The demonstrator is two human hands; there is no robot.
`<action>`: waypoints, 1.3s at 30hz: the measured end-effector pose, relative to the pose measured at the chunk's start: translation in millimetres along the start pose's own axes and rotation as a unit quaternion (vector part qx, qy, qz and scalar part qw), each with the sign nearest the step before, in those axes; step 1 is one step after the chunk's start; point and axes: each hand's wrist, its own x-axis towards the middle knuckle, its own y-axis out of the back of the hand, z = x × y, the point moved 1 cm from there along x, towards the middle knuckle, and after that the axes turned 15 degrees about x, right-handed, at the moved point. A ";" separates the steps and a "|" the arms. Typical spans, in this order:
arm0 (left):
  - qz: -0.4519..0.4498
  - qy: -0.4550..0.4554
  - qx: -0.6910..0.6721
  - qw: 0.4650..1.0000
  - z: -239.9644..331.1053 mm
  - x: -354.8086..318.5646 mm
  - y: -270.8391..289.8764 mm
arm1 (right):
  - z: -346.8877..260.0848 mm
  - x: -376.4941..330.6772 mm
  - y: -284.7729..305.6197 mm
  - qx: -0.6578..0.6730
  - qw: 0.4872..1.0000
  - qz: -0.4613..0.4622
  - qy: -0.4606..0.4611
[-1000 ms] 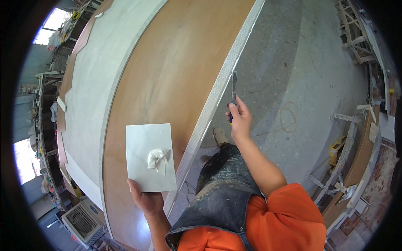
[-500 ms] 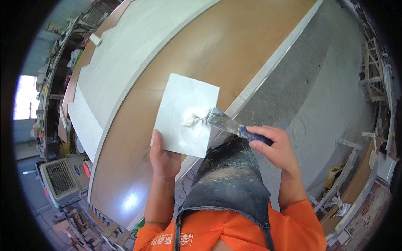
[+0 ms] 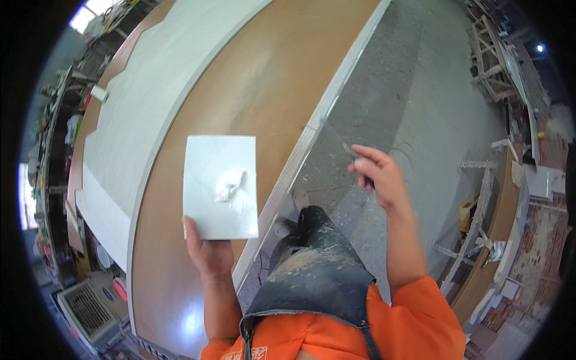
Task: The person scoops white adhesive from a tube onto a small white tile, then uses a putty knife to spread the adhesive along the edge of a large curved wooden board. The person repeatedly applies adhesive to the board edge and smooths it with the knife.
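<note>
Left hand (image 3: 209,251): fingers closed under the near edge of a white rectangular board (image 3: 221,186), thumb up on its lower left corner. Board is held flat, face up, over the brown panel. Blob of white putty (image 3: 230,185) sits on the board right of centre, smeared a bit toward the lower right.

Right hand (image 3: 378,175): fingers curled round a dark handle, index finger stretched forward along it. It is a putty knife (image 3: 350,151); the blade is motion-blurred and points up-left toward the pale edge strip (image 3: 312,129) of the panel. Can't tell whether the blade touches the strip. The hand hangs over the grey concrete floor (image 3: 414,90), well apart from the board.

Large curved brown panel (image 3: 240,102) runs diagonally from lower left to top centre; a broad white-coated band (image 3: 144,102) lies along its left side. Small pale block (image 3: 99,93) sits at the far left of that band.

Person wears an orange top (image 3: 414,324) and a dark, putty-spattered apron (image 3: 312,270).

Packages and labels: yellow container (image 3: 467,211) on the floor at right, beside a white trestle frame (image 3: 480,198); label too small to make out. White grilled appliance (image 3: 87,309) lower left, red-pink round thing (image 3: 120,289) next to it. Wooden frames (image 3: 489,66) stacked upper right.
</note>
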 end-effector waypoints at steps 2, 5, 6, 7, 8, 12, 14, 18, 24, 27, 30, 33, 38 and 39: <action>0.006 -0.001 0.012 1.000 1.5 0.2 1.1 | 16.1 31.9 13.0 0.133 0.990 0.043 0.022; 0.026 0.007 0.036 0.999 1.0 -0.2 9.5 | 41.2 79.2 22.5 0.247 0.965 0.081 0.046; 0.022 0.011 0.040 0.999 2.3 0.1 10.5 | 47.4 90.7 23.9 0.270 0.957 0.091 0.052; 0.022 0.012 0.041 0.999 2.5 -2.2 11.7 | 50.5 98.7 22.2 0.269 0.956 0.106 0.049; 0.022 0.013 0.041 0.999 3.0 -3.0 11.5 | 54.8 105.6 21.8 0.271 0.954 0.116 0.050; 0.054 -0.001 0.072 0.996 3.6 -1.4 10.6 | 68.8 123.8 21.1 0.259 0.952 0.151 0.056; 0.053 0.000 0.078 0.996 3.7 -0.1 7.9 | 69.3 127.0 17.9 0.241 0.954 0.164 0.062; 0.045 0.006 0.075 0.996 3.5 2.6 3.6 | 71.3 124.1 6.2 0.207 0.957 0.193 0.071; 0.035 0.011 0.078 0.996 2.4 5.0 4.0 | 88.1 110.5 3.2 0.161 0.960 0.218 0.064; 0.043 0.016 0.087 0.995 2.8 4.3 2.0 | 97.4 108.8 3.6 0.157 0.960 0.220 0.069; 0.041 0.008 0.094 0.995 4.4 2.4 1.2 | 114.3 110.2 8.8 0.147 0.956 0.239 0.086; 0.043 0.013 0.102 0.994 5.9 -3.6 6.5 | 114.4 98.8 8.4 0.178 0.948 0.250 0.089; 0.030 0.026 0.081 0.996 6.2 -11.0 13.3 | 111.3 49.5 -17.6 0.286 0.947 0.141 0.033; 0.036 0.030 0.079 0.996 5.9 -11.9 14.5 | 115.7 41.7 -23.9 0.293 0.948 0.122 0.023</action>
